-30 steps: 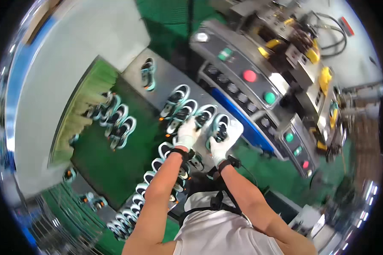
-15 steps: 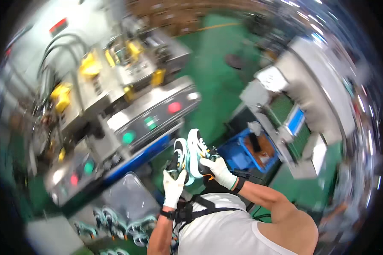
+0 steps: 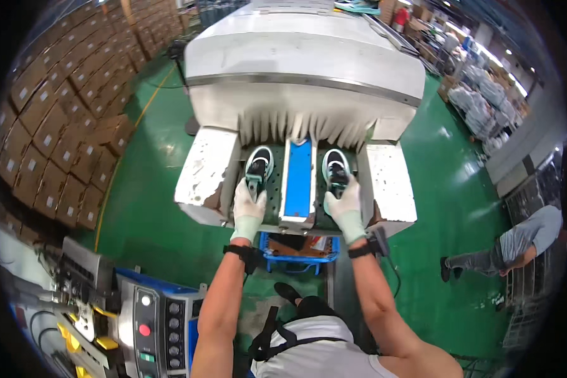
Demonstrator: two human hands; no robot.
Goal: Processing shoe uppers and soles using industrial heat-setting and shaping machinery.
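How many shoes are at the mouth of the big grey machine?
2. The left shoe lies left of the blue divider under the left hand; the right shoe lies right of it under the right hand. More may be hidden inside the machine.

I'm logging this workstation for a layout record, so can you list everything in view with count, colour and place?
Shoes: two, black, white and teal, on the machine's belt, one each side of the blue divider.
Blue divider: one, blue, centre of the belt.
Machine: one, white-grey, ahead, with a fringe of strips over its mouth.
Crate: one, blue, under the machine's front edge.
Cardboard boxes: many, brown, stacked at left.
Control panel: one, grey and blue with coloured buttons, lower left.
Floor: green.
Another person: one, in grey, far right.
Left hand: white glove, on the left shoe.
Right hand: white glove, on the right shoe.
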